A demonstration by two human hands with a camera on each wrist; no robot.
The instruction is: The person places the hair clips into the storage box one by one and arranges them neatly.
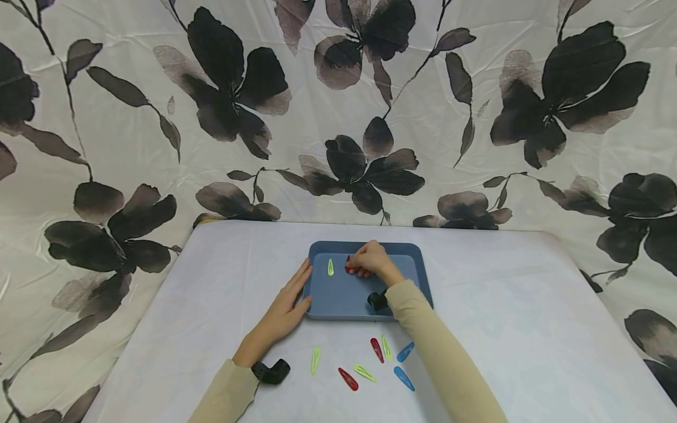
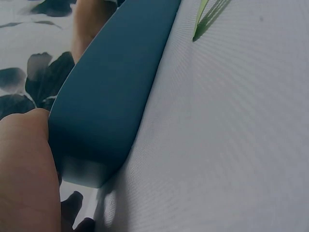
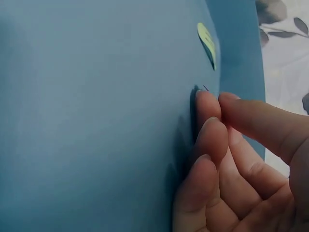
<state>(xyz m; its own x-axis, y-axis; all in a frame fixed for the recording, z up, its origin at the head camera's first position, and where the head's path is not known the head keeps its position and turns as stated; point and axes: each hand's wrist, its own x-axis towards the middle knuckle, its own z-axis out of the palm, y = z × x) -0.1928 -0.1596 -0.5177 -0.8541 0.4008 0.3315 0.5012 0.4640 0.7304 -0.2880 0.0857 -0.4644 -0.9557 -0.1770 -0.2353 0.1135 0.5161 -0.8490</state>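
A blue rectangular tray (image 1: pixel 338 305) lies on the white-covered table. Over its far half my right hand (image 1: pixel 371 259) pinches a red snap hair clip (image 1: pixel 348 264) between thumb and fingertips, low over the tray floor. In the right wrist view the fingers hide nearly all of that clip. To its left, a lime-green hair clip (image 1: pixel 330 267) lies in the tray, also seen in the right wrist view as a green clip (image 3: pixel 207 44). My left hand (image 1: pixel 282 308) rests along the tray's left side, fingers straight, thumb near the front corner.
In front of the tray lie several loose hair clips: a green clip (image 1: pixel 315 361) on the left, red clips (image 1: pixel 348 379) (image 1: pixel 377 350), two more green clips (image 1: pixel 365 372) (image 1: pixel 386 347) and blue clips (image 1: pixel 404 379) (image 1: pixel 405 351) near my right sleeve. A floral cloth (image 1: pixel 359 117) hangs behind the table.
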